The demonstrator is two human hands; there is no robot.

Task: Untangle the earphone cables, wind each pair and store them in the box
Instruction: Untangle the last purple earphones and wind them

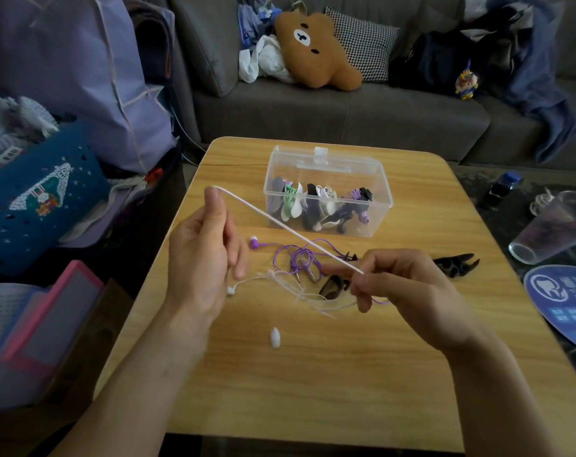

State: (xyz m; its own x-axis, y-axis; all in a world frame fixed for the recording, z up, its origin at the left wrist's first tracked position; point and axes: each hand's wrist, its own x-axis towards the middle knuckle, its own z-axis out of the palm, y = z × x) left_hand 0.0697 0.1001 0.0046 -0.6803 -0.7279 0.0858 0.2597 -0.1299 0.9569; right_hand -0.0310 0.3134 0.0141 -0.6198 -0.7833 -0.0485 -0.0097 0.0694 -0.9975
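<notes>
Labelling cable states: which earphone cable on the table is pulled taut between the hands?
The white cable: it runs straight from the left hand to the right hand. The purple cable lies slack in loops on the table.

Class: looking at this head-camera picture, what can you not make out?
- Where white cable and purple cable cross: fine loops, too small.
- Right hand pinch: fingers hide the cable end.
- Clear box: wound pairs overlap, uncountable.
- Blue fan: cut by the right edge.
</notes>
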